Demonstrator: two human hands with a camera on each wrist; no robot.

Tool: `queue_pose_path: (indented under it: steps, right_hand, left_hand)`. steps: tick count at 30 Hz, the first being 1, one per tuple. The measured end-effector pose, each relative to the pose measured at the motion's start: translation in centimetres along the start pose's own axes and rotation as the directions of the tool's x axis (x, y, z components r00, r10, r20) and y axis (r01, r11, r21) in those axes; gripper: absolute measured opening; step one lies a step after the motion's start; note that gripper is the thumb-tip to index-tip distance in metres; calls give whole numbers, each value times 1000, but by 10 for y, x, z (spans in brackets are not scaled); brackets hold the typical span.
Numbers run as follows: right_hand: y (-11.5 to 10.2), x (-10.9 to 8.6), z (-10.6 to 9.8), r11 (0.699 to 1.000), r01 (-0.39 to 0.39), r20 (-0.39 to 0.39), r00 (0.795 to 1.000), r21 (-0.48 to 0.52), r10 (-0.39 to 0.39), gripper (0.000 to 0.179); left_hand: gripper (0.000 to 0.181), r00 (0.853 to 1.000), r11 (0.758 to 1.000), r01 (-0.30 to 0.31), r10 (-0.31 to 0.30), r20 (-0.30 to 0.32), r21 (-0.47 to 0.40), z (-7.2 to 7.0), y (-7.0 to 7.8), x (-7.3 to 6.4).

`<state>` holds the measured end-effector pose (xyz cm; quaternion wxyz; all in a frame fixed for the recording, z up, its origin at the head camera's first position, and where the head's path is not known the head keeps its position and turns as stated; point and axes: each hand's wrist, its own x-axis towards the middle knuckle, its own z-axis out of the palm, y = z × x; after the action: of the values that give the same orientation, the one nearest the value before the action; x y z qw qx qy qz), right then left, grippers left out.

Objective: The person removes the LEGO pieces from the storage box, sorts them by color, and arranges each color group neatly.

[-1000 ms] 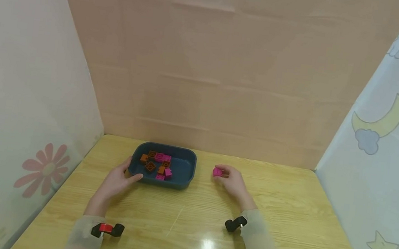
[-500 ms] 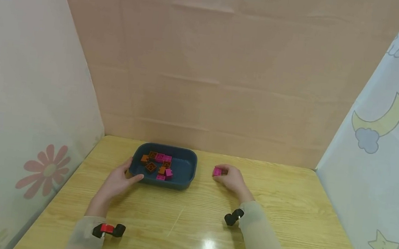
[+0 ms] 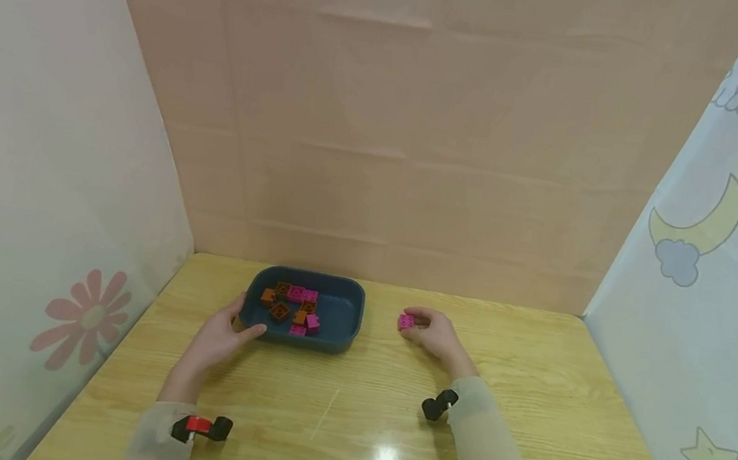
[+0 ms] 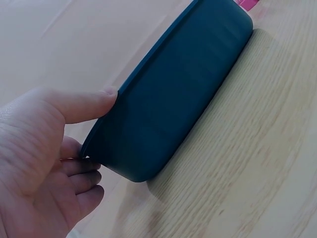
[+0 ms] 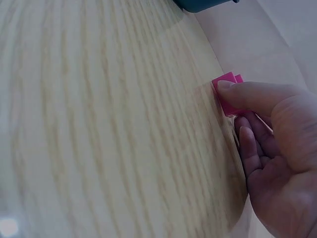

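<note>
In the head view a dark blue tray sits at the back left of the table, with several pink toy bricks and brown-orange toy bricks scattered inside. My left hand grips the tray's near left corner, thumb along the front wall and fingers at the left end; the left wrist view shows the thumb against the outer wall. To the right of the tray, my right hand pinches a pink toy brick between thumb and fingers. In the right wrist view that brick is at the table surface.
The wooden table carries the tray and both forearms. A beige back wall rises behind its far edge. White patterned side walls border it left and right.
My right hand has shifted slightly to the right with the pink toy brick, whose studded side now shows more toward the head camera. The left hand keeps its hold on the tray.
</note>
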<state>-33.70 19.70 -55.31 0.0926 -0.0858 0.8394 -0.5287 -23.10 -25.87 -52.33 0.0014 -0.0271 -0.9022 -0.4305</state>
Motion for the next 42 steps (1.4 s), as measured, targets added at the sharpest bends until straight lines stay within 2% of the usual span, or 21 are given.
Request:
queue_pose_path:
  steps: [8, 14, 23, 26, 33, 36, 39, 42]
  right_hand:
    - [4, -1, 0, 1000, 21, 11, 1000, 18, -21, 53]
    - [6, -3, 4, 1000, -3, -14, 1000, 0, 3, 53]
    - [4, 0, 5, 1000, 14, -5, 1000, 18, -14, 56]
    - [4, -1, 2, 999, 27, -9, 1000, 19, -26, 59]
    - [7, -1, -4, 998, 45, -11, 999, 50, -44, 65]
    - [5, -1, -5, 997, 45, -24, 999, 66, -44, 66]
    - [-1, -2, -1, 996, 55, -70, 996, 72, -50, 62]
    - [-12, -3, 10, 992, 82, -151, 986, 94, -68, 53]
  left_hand:
    - [94, 1000, 1000, -21, 21, 6, -6, -4, -4, -1]
    - [93, 1000, 998, 2, -1, 13, -59, -4, -7, 2]
    - [93, 1000, 990, 6, -8, -16, -138, -1, -10, 4]
    - [94, 1000, 991, 5, -8, -18, -133, -1, -9, 5]
    - [95, 999, 999, -28, 26, -33, -34, -2, -5, 9]
    - [95, 999, 1000, -17, 17, -30, -15, -3, -3, 9]
    - [94, 1000, 1000, 0, 0, -25, -9, -3, -2, 8]
    - [94, 1000, 1000, 7, -7, -16, -20, -4, -3, 6]
